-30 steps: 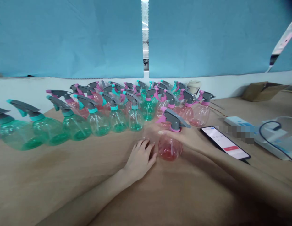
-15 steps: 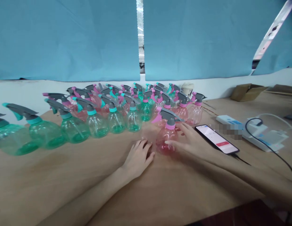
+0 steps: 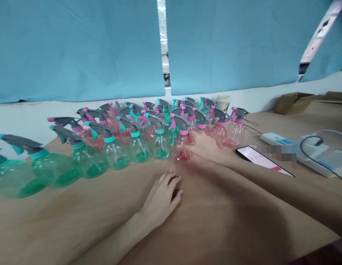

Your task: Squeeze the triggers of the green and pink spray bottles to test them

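pink bottle [image 3: 183,150] | right hand [image 3: 208,147] grip clasps it | left hand [image 3: 162,198] flat (fingers loose)

Phone [image 3: 263,160] right of bottle row [image 3: 137,147], cup [image 3: 223,101] behind, on table [image 3: 77,221]

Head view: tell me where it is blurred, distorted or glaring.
In the head view, the right hand at the pink spray bottle is blurred; the left hand on the table is sharper; the green bottles at the left edge look stretched; the phone screen glows, without harsh glare.
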`<state>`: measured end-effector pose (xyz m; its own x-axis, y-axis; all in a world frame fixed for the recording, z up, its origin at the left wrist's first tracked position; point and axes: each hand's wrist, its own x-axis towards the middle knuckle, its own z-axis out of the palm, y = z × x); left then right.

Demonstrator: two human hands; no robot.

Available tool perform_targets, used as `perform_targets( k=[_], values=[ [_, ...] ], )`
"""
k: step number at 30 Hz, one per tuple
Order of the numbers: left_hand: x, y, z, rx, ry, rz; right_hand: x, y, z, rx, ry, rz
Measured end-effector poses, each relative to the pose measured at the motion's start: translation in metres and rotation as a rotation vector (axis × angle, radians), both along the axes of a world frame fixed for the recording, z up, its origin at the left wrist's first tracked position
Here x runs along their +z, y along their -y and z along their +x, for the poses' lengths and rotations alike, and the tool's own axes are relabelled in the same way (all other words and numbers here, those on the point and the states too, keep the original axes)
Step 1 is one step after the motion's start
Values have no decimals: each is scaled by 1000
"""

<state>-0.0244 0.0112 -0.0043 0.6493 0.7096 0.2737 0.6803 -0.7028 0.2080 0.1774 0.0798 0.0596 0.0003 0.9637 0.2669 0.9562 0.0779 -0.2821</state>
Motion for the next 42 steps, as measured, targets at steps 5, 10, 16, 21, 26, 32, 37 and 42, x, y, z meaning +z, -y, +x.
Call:
perform_targets(
  k=[5,10,16,21,26,32,37,42],
  values=[
    [-1,0,2,6,3,4,2,-13,-3,-5,24,-9],
    [-1,0,2,10,-11,-2,2,-23,-5,-12,15,-19],
    [1,0,2,20,-24,-8,0,-27,-4,9,-20,-41],
    [0,-1,2,13,-15,0,0,-7,15,44,-95,-37],
    [-1,-2,1,2,-6,-3,1,10,56,64,-153,99],
    [1,-3,1,10,19,-38,-7,-2,83,29,-251,253],
    [5,-1,3,42,59,-75,-13,-20,67,-29,-270,181],
    [9,1,5,59,110,-84,-16,-26,55,-115,-200,118]
  ],
)
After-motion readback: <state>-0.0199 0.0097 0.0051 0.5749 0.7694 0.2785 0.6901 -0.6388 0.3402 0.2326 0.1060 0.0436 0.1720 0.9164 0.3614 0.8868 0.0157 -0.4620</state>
